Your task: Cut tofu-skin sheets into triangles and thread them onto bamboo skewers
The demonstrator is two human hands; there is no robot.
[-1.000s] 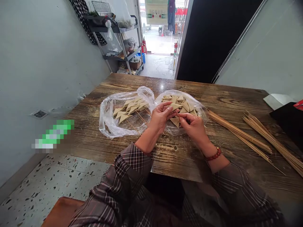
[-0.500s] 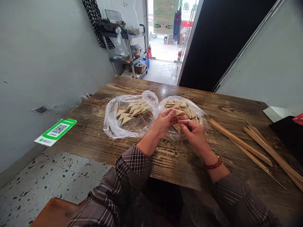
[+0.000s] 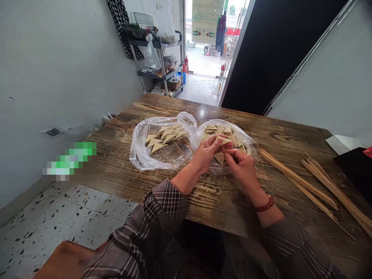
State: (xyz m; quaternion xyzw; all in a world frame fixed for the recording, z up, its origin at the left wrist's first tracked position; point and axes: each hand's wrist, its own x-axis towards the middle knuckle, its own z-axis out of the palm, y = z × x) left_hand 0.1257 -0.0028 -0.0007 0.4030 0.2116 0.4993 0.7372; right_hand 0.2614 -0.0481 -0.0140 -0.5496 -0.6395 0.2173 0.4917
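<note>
My left hand (image 3: 207, 152) is closed on a flat beige triangle (image 3: 223, 140) that looks like tofu sheet. My right hand (image 3: 240, 162) pinches a thin wooden skewer (image 3: 224, 149) whose tip meets the triangle's lower edge; how deep it goes is hidden. Under and behind my hands lies a clear plastic bag (image 3: 252, 149) with many loose triangles (image 3: 232, 135). To its left, another clear bag (image 3: 136, 149) holds triangles (image 3: 158, 146) on skewers (image 3: 170, 161) that point toward me.
Two bundles of bare skewers, a nearer bundle (image 3: 299, 178) and a farther right bundle (image 3: 334, 186), lie on the wooden table (image 3: 116, 170). A white paper (image 3: 340, 142) and a black object (image 3: 353, 166) are at the right edge. A shelf cart (image 3: 158, 44) stands by the doorway.
The view has shifted slightly, so everything sits a little farther right. Both hands keep their hold on the triangle and skewer, with little visible movement between them.
</note>
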